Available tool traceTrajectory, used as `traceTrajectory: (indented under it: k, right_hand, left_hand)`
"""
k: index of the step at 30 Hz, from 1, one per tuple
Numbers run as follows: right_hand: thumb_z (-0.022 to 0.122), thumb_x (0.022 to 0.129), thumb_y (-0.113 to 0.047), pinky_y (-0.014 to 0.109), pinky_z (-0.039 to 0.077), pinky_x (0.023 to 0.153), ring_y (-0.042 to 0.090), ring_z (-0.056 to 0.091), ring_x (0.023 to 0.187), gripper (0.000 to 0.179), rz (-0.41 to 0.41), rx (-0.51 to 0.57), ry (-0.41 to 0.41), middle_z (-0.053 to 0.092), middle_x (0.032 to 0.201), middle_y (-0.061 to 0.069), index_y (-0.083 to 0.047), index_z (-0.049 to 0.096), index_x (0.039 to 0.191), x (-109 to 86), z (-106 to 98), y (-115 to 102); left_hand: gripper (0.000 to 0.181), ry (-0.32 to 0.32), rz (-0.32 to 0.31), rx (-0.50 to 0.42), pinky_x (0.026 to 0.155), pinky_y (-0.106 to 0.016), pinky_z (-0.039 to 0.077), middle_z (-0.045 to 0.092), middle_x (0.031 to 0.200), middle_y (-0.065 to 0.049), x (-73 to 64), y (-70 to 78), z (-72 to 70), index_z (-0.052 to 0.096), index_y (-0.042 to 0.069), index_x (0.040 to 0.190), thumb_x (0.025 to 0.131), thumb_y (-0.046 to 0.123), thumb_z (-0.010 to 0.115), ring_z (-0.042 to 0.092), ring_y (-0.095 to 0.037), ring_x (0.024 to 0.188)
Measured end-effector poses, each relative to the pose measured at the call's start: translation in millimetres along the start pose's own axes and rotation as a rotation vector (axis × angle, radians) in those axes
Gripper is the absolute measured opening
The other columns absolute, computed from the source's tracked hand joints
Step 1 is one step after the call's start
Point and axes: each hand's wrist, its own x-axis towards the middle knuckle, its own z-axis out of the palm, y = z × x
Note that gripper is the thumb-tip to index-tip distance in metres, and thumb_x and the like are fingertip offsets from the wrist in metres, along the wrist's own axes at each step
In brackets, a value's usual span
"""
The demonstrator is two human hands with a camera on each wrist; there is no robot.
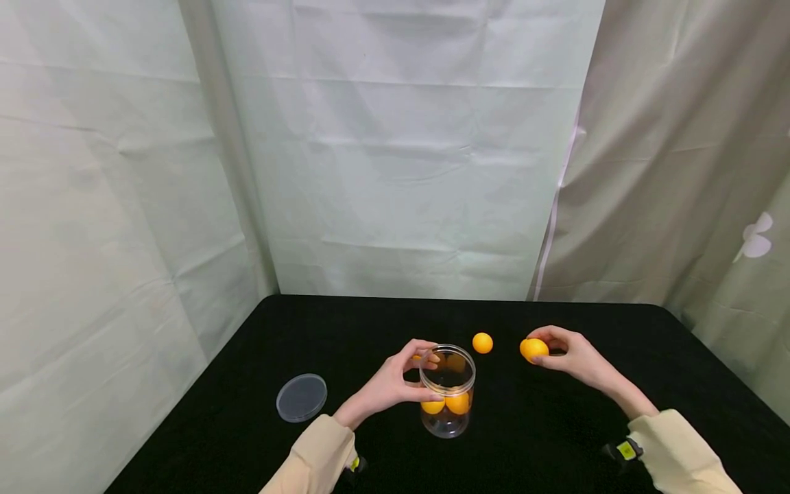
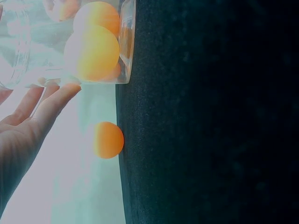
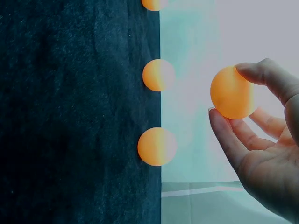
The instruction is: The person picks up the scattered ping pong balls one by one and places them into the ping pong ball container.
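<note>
A clear round jar (image 1: 446, 424) stands upright and lidless on the black table, with orange ping-pong balls (image 1: 457, 403) low inside it. My left hand (image 1: 398, 377) grips the jar's near side and rim, thumb in front and fingers behind. Off to the right, my right hand (image 1: 570, 357) pinches a ping-pong ball (image 3: 232, 92) between thumb and fingertips, held up off the cloth in the right wrist view. Just behind that ball lies another ping-pong ball (image 3: 157, 146). One more loose ball (image 1: 483, 343) sits between the jar and the right hand.
A flat translucent lid (image 1: 302, 398) lies on the black table (image 1: 370, 322), left of the left forearm. Another ball (image 2: 109, 140) rests beyond the left hand, partly hidden in the head view. Pale curtains (image 1: 401, 171) hang behind the table's far edge.
</note>
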Motion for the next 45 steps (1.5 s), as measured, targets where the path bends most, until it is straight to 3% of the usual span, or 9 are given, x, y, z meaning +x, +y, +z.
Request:
traceTrajectory:
  k: [7, 17, 26, 31, 34, 41, 45]
  right_hand:
    - [0.066, 0.082, -0.009, 0.032, 0.049, 0.071, 0.023, 0.057, 0.084, 0.034, -0.025, -0.006, 0.001, 0.057, 0.098, 0.010, 0.003, 0.054, 0.111, 3.2, 2, -7]
    - [0.065, 0.082, -0.008, 0.031, 0.050, 0.070, 0.024, 0.057, 0.084, 0.035, -0.050, 0.022, -0.005, 0.058, 0.098, 0.011, 0.005, 0.052, 0.112, 6.8, 5, -15]
    - [0.065, 0.083, -0.008, 0.033, 0.050, 0.071, 0.024, 0.057, 0.086, 0.034, -0.058, 0.042, -0.015, 0.058, 0.100, 0.011, 0.003, 0.052, 0.112, 10.1, 8, -22]
    - [0.065, 0.083, -0.009, 0.033, 0.050, 0.073, 0.028, 0.056, 0.088, 0.035, -0.055, 0.043, -0.020, 0.058, 0.101, 0.011, 0.004, 0.052, 0.113, 11.2, 9, -25]
    - [0.065, 0.083, -0.009, 0.034, 0.050, 0.073, 0.031, 0.055, 0.089, 0.035, -0.054, 0.050, -0.023, 0.058, 0.101, 0.011, 0.003, 0.052, 0.112, 11.2, 10, -27]
    - [0.065, 0.083, -0.008, 0.033, 0.050, 0.073, 0.030, 0.055, 0.091, 0.035, -0.059, 0.069, -0.026, 0.057, 0.104, 0.011, 0.002, 0.052, 0.113, 12.6, 11, -30]
    - [0.064, 0.083, -0.007, 0.032, 0.050, 0.074, 0.031, 0.055, 0.092, 0.035, -0.068, 0.084, -0.024, 0.056, 0.105, 0.011, 0.002, 0.051, 0.115, 14.5, 13, -33]
  left_hand:
    - [0.063, -0.001, 0.011, 0.000, 0.076, -0.033, 0.050, 0.040, 0.121, -0.023, 0.7, -1.4, -0.4, 0.034, 0.003, 0.130, 0.077, 0.009, 0.068, 0.043, -0.039, 0.111]
    - [0.062, 0.019, 0.025, 0.006, 0.075, -0.034, 0.051, 0.044, 0.119, -0.011, 5.6, -33.8, -4.0, 0.038, 0.019, 0.129, 0.076, 0.019, 0.071, 0.047, -0.025, 0.108]
    - [0.062, 0.003, 0.000, -0.001, 0.076, -0.034, 0.051, 0.041, 0.121, -0.022, 0.1, -1.4, -0.3, 0.035, 0.005, 0.130, 0.077, 0.009, 0.068, 0.044, -0.036, 0.110]
    - [0.062, 0.000, -0.001, 0.008, 0.076, -0.033, 0.051, 0.041, 0.121, -0.022, 0.1, -0.5, -0.1, 0.035, 0.005, 0.130, 0.077, 0.009, 0.068, 0.044, -0.035, 0.110]
    - [0.062, 0.001, 0.007, 0.002, 0.076, -0.033, 0.051, 0.042, 0.120, -0.020, 0.8, -4.8, -0.5, 0.036, 0.006, 0.130, 0.077, 0.009, 0.068, 0.045, -0.033, 0.110]
    - [0.062, 0.018, 0.019, 0.010, 0.074, -0.034, 0.051, 0.043, 0.120, -0.013, 5.4, -31.2, -3.1, 0.038, 0.017, 0.129, 0.076, 0.015, 0.070, 0.047, -0.025, 0.109]
    - [0.062, 0.023, 0.027, 0.016, 0.074, -0.034, 0.051, 0.044, 0.120, -0.011, 5.9, -33.8, -3.5, 0.038, 0.018, 0.129, 0.076, 0.017, 0.071, 0.048, -0.024, 0.108]
